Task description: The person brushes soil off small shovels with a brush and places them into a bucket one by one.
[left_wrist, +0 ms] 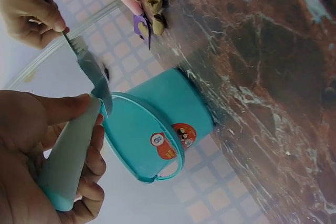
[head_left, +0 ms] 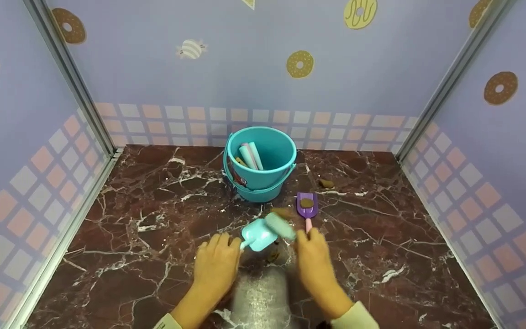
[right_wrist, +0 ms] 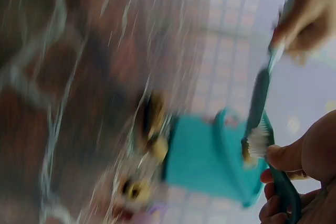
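My left hand (head_left: 217,260) grips the pale handle of a light blue toy shovel (head_left: 260,234), held above the dark marbled surface. My right hand (head_left: 314,260) holds a grey-green brush (head_left: 280,226) by its handle. Its pale bristles (right_wrist: 257,144) are at the shovel's blade, with a small brownish bit beside them. Just past the right hand lies a purple shovel (head_left: 307,212) with a pink handle, bearing a brown lump (head_left: 307,202). More brown pieces lie close by, one behind the purple shovel (head_left: 326,183) and a blurred one near the brush (head_left: 281,212).
Behind the hands stands a teal bucket (head_left: 263,185) with its handle folded down, white and pink items (head_left: 251,155) leaning inside. Lilac patterned walls close the marbled surface (head_left: 153,256) at the back and both sides. A blurred grey shape (head_left: 260,299) shows between the forearms.
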Available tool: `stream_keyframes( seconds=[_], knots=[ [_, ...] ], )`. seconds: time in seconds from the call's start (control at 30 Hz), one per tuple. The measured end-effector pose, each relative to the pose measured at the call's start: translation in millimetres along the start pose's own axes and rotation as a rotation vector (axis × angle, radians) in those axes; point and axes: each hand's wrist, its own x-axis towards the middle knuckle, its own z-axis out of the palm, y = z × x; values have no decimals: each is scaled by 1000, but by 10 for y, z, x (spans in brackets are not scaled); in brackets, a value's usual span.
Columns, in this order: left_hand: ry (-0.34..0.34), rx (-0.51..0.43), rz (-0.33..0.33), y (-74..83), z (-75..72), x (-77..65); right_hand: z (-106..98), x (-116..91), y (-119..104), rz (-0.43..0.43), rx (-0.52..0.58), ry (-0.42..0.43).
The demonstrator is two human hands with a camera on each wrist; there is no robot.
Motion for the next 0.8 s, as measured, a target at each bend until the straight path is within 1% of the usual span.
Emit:
stream_keyframes(
  seconds=[0.07, 0.17, 0.23, 0.33, 0.4, 0.47, 0.5, 0.53, 0.57, 0.63, 0.7, 0.73, 0.77, 0.8],
  knots=[
    [1, -14, 1, -6, 17, -14, 26, 61, 133, 27, -8, 41],
    [-17, -33, -8, -20, 41, -25, 33, 120, 256, 27, -18, 108],
    [-28, -34, -21, -34, 54, -23, 18, 130, 281, 19, -12, 128],
    [-60, -55, -50, -58, 68, -16, -20, 127, 263, 14, 4, 131],
    [-110, -122, -100, -75, 84, -12, -48, 118, 240, 19, 16, 128],
    [-191, -242, -185, -96, 104, -6, -76, 114, 218, 26, 26, 128],
    [-239, -330, -245, -110, 115, -1, -87, 113, 210, 30, 30, 131],
    [-290, -455, -313, -125, 126, 5, -99, 112, 204, 34, 35, 134],
    [-347, -608, -394, -142, 136, 10, -110, 112, 198, 37, 42, 138],
    [-481, -996, -572, -185, 151, 16, -129, 116, 192, 42, 52, 146],
    [-587, -1401, -776, -232, 158, 16, -142, 119, 190, 45, 60, 151],
    [-632, -1564, -870, -255, 158, 14, -149, 121, 188, 46, 65, 152],
    [-673, -1689, -950, -275, 161, 10, -154, 123, 186, 47, 67, 153],
    [-707, -1784, -1011, -292, 160, 10, -157, 125, 183, 46, 68, 154]
  ],
)
